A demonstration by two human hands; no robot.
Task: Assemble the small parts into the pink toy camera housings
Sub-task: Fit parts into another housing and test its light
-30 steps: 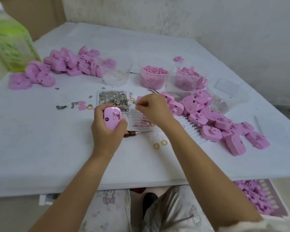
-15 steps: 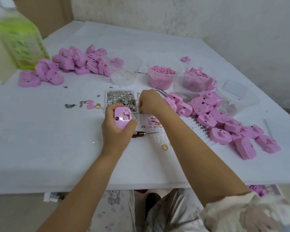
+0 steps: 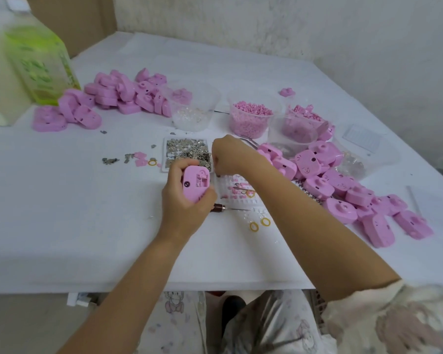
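My left hand (image 3: pixel 183 205) grips one pink housing (image 3: pixel 197 183) just above the white table (image 3: pixel 62 213). My right hand (image 3: pixel 232 154) is curled, fingers down, beside the tray of metal parts (image 3: pixel 187 150); I cannot tell whether it pinches anything. A pile of housings (image 3: pixel 343 190) lies further right.

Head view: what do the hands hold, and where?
Left hand grips a pink plastic toy camera housing by its lower half; right hand is curled, contents hidden.

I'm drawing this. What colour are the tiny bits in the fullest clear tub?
Pink; the tiny plastic beads show best in the head view.
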